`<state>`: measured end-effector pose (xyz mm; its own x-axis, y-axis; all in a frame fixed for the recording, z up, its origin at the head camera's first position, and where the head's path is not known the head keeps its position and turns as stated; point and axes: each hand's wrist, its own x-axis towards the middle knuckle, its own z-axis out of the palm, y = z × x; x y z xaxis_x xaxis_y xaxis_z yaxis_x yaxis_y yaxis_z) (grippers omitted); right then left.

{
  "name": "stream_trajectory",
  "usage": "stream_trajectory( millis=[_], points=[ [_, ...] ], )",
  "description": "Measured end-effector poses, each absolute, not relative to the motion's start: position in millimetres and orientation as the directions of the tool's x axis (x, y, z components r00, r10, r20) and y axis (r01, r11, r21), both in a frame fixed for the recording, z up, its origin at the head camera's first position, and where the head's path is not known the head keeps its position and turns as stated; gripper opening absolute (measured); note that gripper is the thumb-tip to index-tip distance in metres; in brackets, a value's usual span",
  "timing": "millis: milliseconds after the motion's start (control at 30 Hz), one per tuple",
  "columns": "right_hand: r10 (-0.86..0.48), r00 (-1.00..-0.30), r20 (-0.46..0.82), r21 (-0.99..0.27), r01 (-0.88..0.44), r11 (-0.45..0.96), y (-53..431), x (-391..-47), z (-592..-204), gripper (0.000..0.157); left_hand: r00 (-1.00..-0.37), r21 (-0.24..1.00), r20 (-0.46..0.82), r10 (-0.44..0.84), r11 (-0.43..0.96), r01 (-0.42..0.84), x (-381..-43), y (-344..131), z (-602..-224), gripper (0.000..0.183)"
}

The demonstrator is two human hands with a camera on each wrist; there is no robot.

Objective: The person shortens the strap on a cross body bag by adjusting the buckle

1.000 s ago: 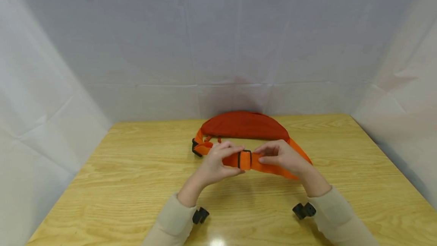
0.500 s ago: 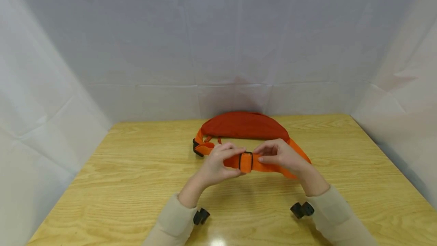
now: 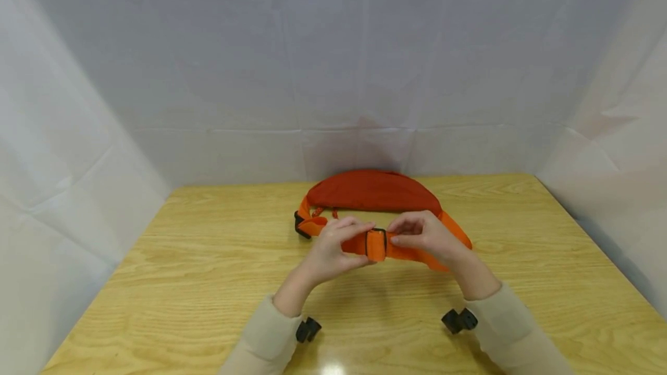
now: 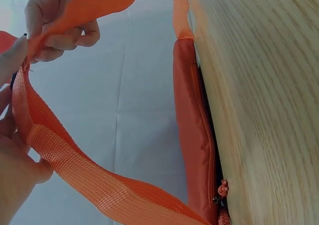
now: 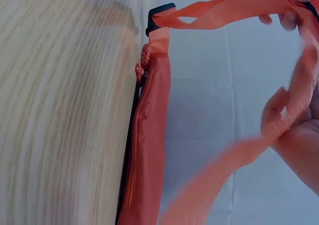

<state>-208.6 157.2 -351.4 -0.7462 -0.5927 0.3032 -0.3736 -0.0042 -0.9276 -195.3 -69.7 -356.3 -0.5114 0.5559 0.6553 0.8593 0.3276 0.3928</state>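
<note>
A red waist bag [image 3: 372, 191] lies at the back of the table, its orange strap [image 3: 411, 252] looped toward me and raised off the wood in both wrist views. My left hand [image 3: 333, 250] grips the black slide buckle [image 3: 376, 245] by its top and bottom edges, between thumb and fingers. Just right of the buckle, my right hand [image 3: 429, 239] pinches the strap between thumb and fingers. At the loop's left end sits a black buckle [image 5: 158, 18], apart from both hands. Beaded zipper pulls [image 4: 223, 189] hang from the bag's zipper.
The wooden table [image 3: 208, 282] has a pale grain. White sheeting [image 3: 333, 74] stands behind it and along both sides. A black camera mount [image 3: 308, 329] sits on the left wrist and another mount [image 3: 459, 320] on the right.
Both hands keep their hold. The slide buckle has shifted slightly to the right, and the right thumb has come a little closer to it. The strap's right side has drawn slightly inward.
</note>
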Motion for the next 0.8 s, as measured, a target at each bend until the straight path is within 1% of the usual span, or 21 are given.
stream_trajectory(
  millis=[67, 167, 233, 400, 500, 667, 800],
  points=[
    [-0.594, -0.747, 0.299, -0.931, -0.365, -0.009, 158.8, -209.2, -352.5, 0.018, -0.533, 0.413, 0.652, 0.539, 0.337, 0.846, -195.4, -69.8, -356.6, 0.054],
    [-0.604, -0.747, 0.277, -0.940, -0.342, -0.008, 161.4, -209.8, -353.6, 0.024, -0.562, 0.443, 0.653, 0.507, 0.346, 0.827, -195.8, -70.1, -357.1, 0.052],
    [-0.608, -0.750, 0.259, -0.945, -0.327, 0.001, 162.6, -209.5, -353.3, 0.028, -0.569, 0.454, 0.658, 0.494, 0.343, 0.822, -195.7, -70.2, -356.7, 0.049],
    [-0.605, -0.757, 0.248, -0.946, -0.323, 0.016, 163.8, -208.7, -351.5, 0.034, -0.533, 0.417, 0.692, 0.486, 0.334, 0.845, -196.6, -70.9, -354.8, 0.047],
    [-0.611, -0.747, 0.263, -0.944, -0.331, -0.002, 164.7, -209.2, -350.8, 0.031, -0.511, 0.394, 0.713, 0.480, 0.328, 0.859, -197.5, -71.1, -354.6, 0.047],
    [-0.629, -0.716, 0.301, -0.937, -0.345, -0.056, 165.3, -210.5, -351.4, 0.019, -0.483, 0.372, 0.741, 0.467, 0.312, 0.874, -198.8, -70.7, -356.0, 0.047],
    [-0.642, -0.691, 0.333, -0.930, -0.351, -0.105, 164.7, -211.5, -352.1, 0.023, -0.467, 0.367, 0.756, 0.459, 0.295, 0.882, -200.0, -70.6, -358.2, 0.046]
  ],
)
